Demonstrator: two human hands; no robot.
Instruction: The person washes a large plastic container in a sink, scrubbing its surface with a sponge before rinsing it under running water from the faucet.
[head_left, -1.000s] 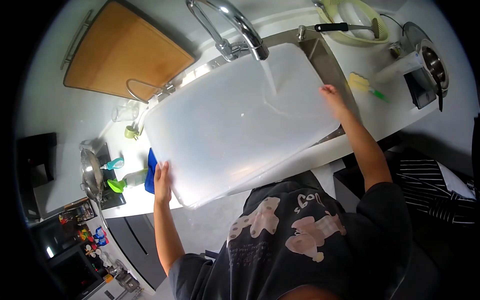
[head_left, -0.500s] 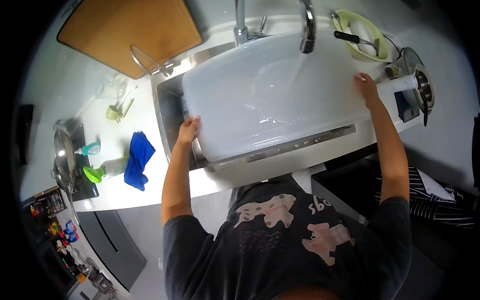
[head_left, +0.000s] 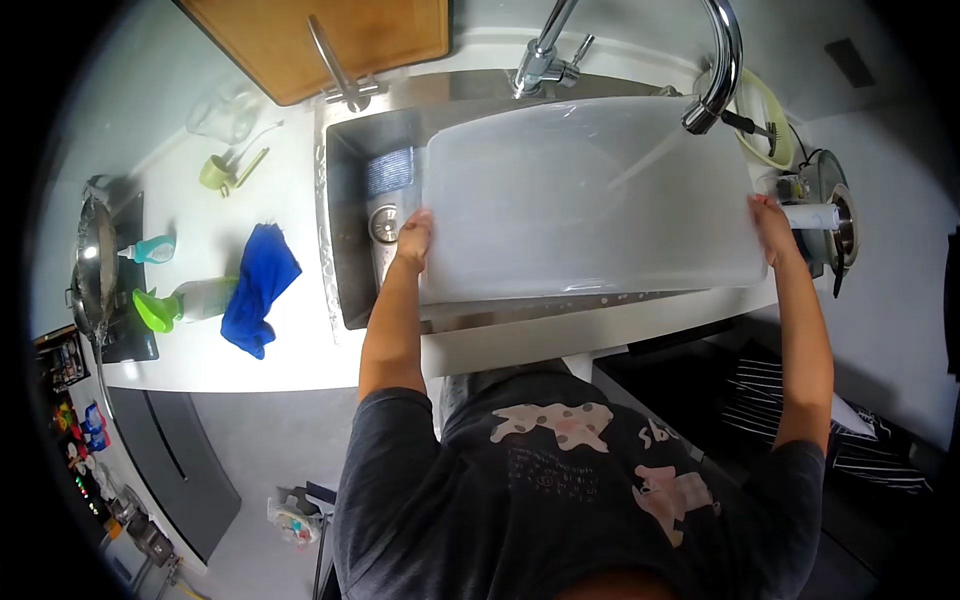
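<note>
A large translucent plastic panel, perhaps a lid or shallow bin (head_left: 590, 205), lies over the right part of a steel sink (head_left: 345, 180). My left hand (head_left: 414, 238) grips its left edge, fingers closed on it. At the right edge my right hand (head_left: 772, 230) is closed on the rim, some fingers hidden beneath. Water falls onto the panel from the chrome faucet (head_left: 708, 112) above its upper right. In the uncovered left of the sink are a drain (head_left: 384, 222) and a blue-and-white cloth or sponge (head_left: 390, 171).
On the left counter lie a blue cloth (head_left: 260, 290), a spray bottle (head_left: 205, 298), a teal bottle (head_left: 152, 249) and a green scoop (head_left: 214, 173). A wooden board (head_left: 340, 40) stands behind. A green basket (head_left: 765, 105) and pots (head_left: 846, 225) are at the right.
Both hands have shifted the panel to the right and turned it nearly level with the counter. More of the sink's left side shows. The camera view has moved too.
</note>
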